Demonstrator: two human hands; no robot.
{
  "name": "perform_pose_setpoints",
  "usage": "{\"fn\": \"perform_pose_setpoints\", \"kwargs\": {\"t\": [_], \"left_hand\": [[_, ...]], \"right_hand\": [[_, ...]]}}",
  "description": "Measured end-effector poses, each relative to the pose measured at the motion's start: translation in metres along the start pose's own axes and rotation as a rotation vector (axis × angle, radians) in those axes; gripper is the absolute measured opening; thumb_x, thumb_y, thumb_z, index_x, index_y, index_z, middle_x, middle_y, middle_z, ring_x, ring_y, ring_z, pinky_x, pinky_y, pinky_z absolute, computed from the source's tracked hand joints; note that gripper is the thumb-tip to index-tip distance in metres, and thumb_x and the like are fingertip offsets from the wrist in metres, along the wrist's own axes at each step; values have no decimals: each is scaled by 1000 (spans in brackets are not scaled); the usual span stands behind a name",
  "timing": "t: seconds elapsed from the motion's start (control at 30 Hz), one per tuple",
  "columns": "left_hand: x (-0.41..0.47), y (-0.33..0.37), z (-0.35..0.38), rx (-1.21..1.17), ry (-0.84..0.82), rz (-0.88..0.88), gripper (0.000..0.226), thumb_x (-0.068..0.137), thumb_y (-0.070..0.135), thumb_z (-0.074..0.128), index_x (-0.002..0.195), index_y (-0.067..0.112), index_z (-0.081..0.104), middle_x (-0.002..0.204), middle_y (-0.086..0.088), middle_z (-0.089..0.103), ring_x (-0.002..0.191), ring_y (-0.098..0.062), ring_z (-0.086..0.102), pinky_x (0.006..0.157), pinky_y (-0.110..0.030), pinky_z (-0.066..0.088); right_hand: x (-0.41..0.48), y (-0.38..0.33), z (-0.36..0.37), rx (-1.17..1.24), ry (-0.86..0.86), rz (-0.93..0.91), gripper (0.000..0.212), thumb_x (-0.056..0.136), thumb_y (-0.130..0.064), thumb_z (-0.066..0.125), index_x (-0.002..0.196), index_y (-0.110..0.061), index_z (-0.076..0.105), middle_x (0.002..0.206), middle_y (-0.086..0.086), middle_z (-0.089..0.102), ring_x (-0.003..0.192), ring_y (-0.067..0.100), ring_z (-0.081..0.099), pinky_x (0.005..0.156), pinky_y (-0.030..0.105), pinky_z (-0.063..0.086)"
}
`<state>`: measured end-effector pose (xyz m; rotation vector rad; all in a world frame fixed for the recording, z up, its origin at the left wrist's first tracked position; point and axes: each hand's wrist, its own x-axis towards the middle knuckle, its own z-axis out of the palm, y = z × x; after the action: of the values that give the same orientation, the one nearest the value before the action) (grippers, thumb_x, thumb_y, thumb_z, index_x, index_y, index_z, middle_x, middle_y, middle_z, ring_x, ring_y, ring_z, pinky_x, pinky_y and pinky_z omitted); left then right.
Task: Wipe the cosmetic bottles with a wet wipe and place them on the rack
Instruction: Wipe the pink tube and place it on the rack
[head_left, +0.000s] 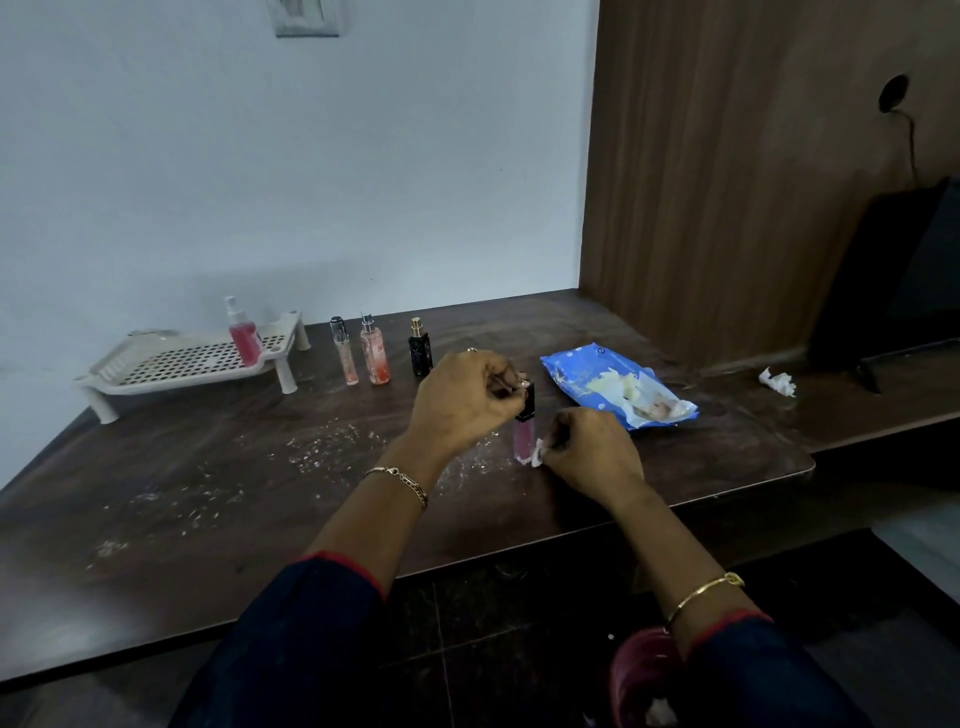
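My left hand (462, 400) grips the black cap of a slim pink bottle (522, 439) that stands upright on the dark table (208, 519). My right hand (592, 452) pinches a small white wet wipe (538, 453) against the bottle's lower right side. A white perforated rack (192, 358) sits at the back left with a pink spray bottle (243, 332) standing on its right part. Right of the rack stand a thin clear bottle (344, 351), a peach spray bottle (375, 349) and a black bottle with a gold cap (420, 347).
An open blue pack of wet wipes (613, 384) lies just right of my hands. A crumpled used wipe (777, 382) sits on the lower shelf at the right. White crumbs (322, 441) are scattered on the table. A wooden panel (727, 182) rises at the back right.
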<state>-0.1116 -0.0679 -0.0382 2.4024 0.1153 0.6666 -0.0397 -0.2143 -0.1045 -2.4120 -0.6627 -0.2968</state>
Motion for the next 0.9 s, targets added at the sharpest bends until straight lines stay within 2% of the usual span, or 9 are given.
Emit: {"fn": "perform_pose_setpoints", "kwargs": {"t": [0.13,0.27,0.37,0.53,0.63,0.73,0.9], "left_hand": [[2,-1,4,-65,-37,17,3,68,19,71,70,20,69,85,15,73,74,2,67,78,-33,57],[5,-3,5,-122,-52,21,4,66,18,71,69,19,69,81,10,74,77,-1,68,80,-36,57],[4,-4,4,-156,-56,22,6,67,10,73,69,15,70,83,8,74,81,0,69,82,-32,57],[4,-3,5,-188,-48,37,5,69,5,73,68,8,70,85,1,75,81,0,69,83,-29,56],[4,-7,8,-202,-27,41,15,68,10,78,63,16,66,84,0,75,82,-4,70,81,-32,57],[6,-10,8,-204,-23,35,25,68,12,80,59,26,62,84,0,75,83,-8,70,81,-32,57],[8,-7,8,-236,-52,21,11,71,4,77,69,7,67,91,-3,74,84,-3,69,81,-20,55]], "right_hand": [[-6,12,-3,292,95,12,11,73,-15,71,81,-13,63,80,-3,70,78,14,64,71,29,50],[-9,0,-3,655,154,15,11,78,1,68,85,-6,64,83,2,69,74,3,62,69,11,46],[-6,-11,1,837,168,70,16,77,3,71,89,4,62,81,4,67,70,1,60,68,10,46],[-2,-14,6,879,205,111,24,66,2,81,79,2,61,74,-2,67,65,2,60,63,13,48],[-2,-14,10,806,251,90,24,64,-2,83,75,-11,62,72,-5,66,64,1,58,63,14,46],[-2,-13,10,764,260,62,23,65,-5,83,76,-10,63,72,-6,64,61,-2,55,61,11,43],[-3,-7,5,793,203,73,22,64,-4,84,70,-10,63,68,-1,65,60,1,56,61,14,46]]}}
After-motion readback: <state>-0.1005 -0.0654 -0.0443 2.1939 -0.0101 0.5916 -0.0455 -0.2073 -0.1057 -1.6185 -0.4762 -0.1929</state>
